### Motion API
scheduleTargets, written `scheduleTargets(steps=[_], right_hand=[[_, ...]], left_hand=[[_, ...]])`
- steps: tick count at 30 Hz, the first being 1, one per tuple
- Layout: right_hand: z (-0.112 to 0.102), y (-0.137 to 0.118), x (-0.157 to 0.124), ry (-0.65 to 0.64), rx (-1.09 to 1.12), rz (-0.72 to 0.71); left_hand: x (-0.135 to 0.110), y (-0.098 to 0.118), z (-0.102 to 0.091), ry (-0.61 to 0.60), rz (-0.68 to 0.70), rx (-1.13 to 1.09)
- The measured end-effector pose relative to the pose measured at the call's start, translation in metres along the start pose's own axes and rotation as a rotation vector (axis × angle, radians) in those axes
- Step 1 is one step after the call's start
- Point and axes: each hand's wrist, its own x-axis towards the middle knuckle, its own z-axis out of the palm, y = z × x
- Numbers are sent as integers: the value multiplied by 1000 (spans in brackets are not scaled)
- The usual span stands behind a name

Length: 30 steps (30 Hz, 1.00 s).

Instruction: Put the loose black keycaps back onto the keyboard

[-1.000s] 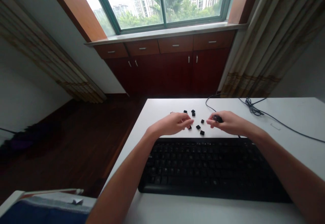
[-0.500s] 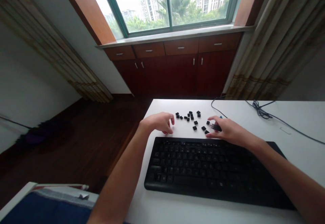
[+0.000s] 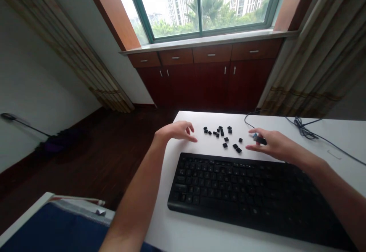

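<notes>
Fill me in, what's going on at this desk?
A person is working at a white desk, with both bare hands just beyond a black keyboard. Their right hand pinches a small dark object between thumb and fingers. Their left hand is open and holds nothing. Loose black keycaps lie scattered on the desk between the two hands, and neither hand is touching them.

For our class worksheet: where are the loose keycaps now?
In the head view, the black keycaps lie on the white desk, just beyond the keyboard, between the left hand and the right hand.
</notes>
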Motion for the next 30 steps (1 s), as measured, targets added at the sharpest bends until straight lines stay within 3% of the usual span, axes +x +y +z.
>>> scheduleTargets(steps=[3,6,9,17,24,30], right_hand=[[13,-5,2,-43,4,-59],[22,-11,3,-55,-19,-98],[25,-15,4,-52,-40,-99],[24,-20,2,-16,-40,-129],[25,-15,4,24,-83,-143],[32,-28,0,91,-181,-235]], left_hand=[[22,12,23,235,246,-5],[35,23,42,312,457,81],[40,30,52,334,560,113],[40,40,52,358,573,81],[40,35,49,339,574,62],[37,38,48,319,605,59]])
